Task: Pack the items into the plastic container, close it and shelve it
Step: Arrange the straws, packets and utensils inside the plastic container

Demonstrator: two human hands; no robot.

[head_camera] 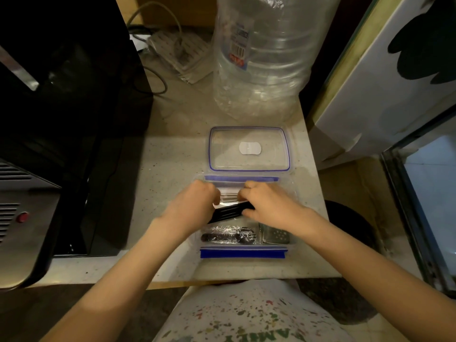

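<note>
Gripping a black item [230,212], both hands work over the open container [243,251] near the front edge of the counter [170,164]. The left hand [195,206] has its fingers curled round the item's left end; the right hand [267,206] pinches its right end. The item lies tilted, across the container's middle. Inside, nearer the person, lie a wrapped black bundle [228,236] and, to its right, a perforated metal piece [276,236]. The lid [249,149] lies flat on the counter, just behind the container. A large clear bottle [261,58] stands behind the lid.
</note>
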